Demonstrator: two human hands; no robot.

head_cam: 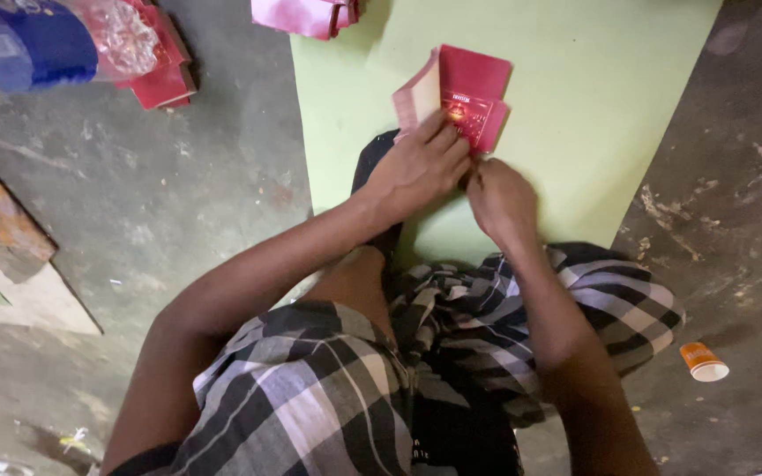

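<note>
Your left hand point(418, 167) presses red folded paper carton point(459, 99) onto green mat point(575, 106); right hand point(500, 201) pinches its near flap. Folding looks part-done; finished pink stack point(306, 16) far.

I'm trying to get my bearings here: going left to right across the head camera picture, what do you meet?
Blue bundle → red packets in plastic → left hand → red paper bag → right hand → orange paper cup.

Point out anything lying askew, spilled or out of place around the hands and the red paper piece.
An orange paper cup lies tipped on its side on the bare concrete floor, off the green sheet. Nothing visibly spilled from it. The red folded paper piece under the left hand and right hand looks intact.
</note>
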